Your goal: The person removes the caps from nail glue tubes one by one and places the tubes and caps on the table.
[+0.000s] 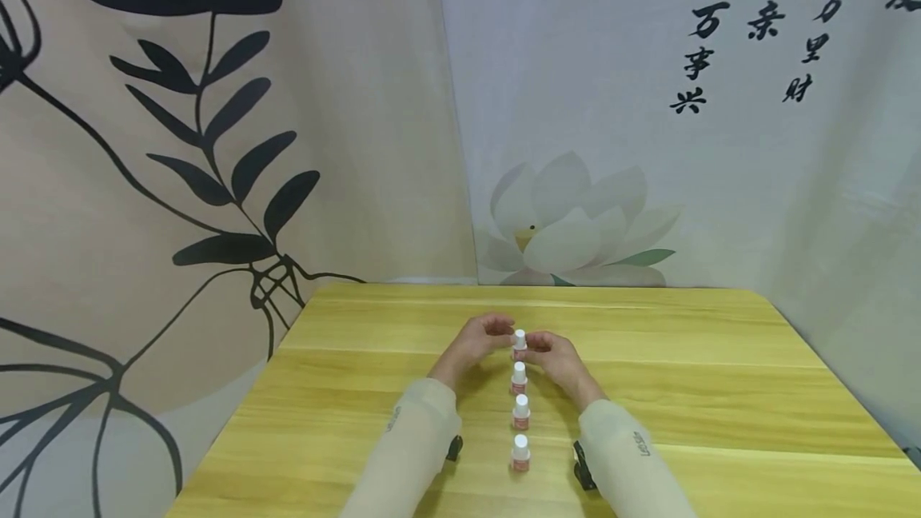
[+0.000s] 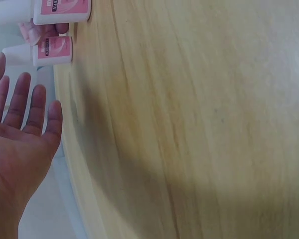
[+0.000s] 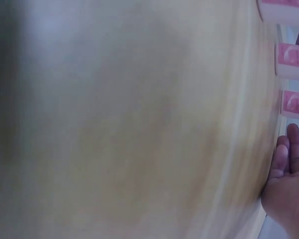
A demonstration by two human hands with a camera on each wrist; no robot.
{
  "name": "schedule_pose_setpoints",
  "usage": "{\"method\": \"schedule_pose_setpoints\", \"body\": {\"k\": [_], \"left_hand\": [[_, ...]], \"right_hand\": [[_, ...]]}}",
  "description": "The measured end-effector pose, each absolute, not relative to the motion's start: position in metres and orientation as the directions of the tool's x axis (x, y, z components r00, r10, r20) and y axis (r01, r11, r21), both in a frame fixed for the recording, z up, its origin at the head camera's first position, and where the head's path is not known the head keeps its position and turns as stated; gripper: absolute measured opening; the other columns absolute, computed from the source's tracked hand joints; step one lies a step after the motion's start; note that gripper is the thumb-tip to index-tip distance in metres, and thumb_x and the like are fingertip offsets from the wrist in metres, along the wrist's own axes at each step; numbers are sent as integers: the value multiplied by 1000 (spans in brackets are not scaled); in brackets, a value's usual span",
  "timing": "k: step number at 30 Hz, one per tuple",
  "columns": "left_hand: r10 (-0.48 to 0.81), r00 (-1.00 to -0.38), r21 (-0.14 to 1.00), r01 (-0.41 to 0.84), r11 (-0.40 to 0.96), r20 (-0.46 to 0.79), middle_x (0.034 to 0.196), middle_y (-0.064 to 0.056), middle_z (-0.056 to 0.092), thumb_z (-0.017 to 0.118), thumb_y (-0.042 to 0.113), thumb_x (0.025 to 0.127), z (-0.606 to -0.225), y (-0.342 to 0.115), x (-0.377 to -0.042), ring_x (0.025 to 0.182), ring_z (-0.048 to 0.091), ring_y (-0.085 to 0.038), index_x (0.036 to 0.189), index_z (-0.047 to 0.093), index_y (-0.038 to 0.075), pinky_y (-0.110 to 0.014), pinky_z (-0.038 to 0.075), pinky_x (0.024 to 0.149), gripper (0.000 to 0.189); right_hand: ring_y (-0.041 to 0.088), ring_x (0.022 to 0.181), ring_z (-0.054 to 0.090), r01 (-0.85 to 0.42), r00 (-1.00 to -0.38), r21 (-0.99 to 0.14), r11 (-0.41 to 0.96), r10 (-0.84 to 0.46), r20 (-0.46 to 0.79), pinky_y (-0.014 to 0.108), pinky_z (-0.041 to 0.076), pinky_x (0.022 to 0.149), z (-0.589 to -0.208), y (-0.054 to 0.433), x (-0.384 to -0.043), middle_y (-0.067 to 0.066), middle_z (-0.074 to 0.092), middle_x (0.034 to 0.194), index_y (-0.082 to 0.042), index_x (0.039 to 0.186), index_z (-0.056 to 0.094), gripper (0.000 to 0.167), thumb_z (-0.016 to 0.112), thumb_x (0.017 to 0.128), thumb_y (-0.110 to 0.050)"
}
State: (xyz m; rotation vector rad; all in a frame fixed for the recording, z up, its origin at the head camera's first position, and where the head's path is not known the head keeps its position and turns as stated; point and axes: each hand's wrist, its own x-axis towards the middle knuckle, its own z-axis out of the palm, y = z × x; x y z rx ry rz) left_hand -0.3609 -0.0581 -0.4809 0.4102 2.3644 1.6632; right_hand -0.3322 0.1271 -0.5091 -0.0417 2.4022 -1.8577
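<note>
Several small white bottles with pink labels stand upright in a line toward the far side of the table. At the far end is the farthest bottle, between my two hands. My left hand is just left of it, and in the left wrist view its fingers are loosely spread with nothing in them. To the right, my right hand has its fingertips at the same bottle; whether they touch is unclear. In the right wrist view its fingers look extended. Nearer stand a second bottle, a third bottle and the nearest bottle.
The bottles stand on a yellow wood-grain table. Behind it hangs a pale cloth backdrop with printed leaves, a lotus and writing. Dark wrist devices show at both cuffs.
</note>
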Motion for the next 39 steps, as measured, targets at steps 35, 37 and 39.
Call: {"method": "schedule_pose_setpoints", "body": {"k": [35, 37, 39], "left_hand": [[337, -942, 938, 105, 331, -13, 111, -2, 69, 73, 21, 91, -493, -49, -362, 110, 60, -23, 114, 69, 9, -47, 45, 99, 26], [337, -941, 938, 104, 329, -13, 112, -2, 69, 73, 21, 92, -493, -49, -362, 110, 60, -23, 114, 70, 9, -47, 44, 100, 26], [338, -941, 942, 101, 321, -14, 113, -2, 70, 72, 22, 93, -494, -49, -363, 112, 60, -23, 115, 70, 9, -47, 43, 102, 26]], "right_hand": [[27, 113, 60, 14, -997, -951, 310, -63, -35, 51, 42, 100, -511, 122, -330, 3, 73, 107, -11, 106, 76, 19, 75, 90, -21], [28, 115, 59, 11, -998, -948, 318, -60, -32, 52, 42, 101, -510, 122, -329, 3, 72, 109, -11, 106, 76, 20, 75, 90, -22], [30, 116, 59, 7, -998, -945, 326, -58, -27, 52, 41, 102, -509, 122, -329, 4, 72, 110, -11, 107, 76, 20, 75, 90, -22]]}}
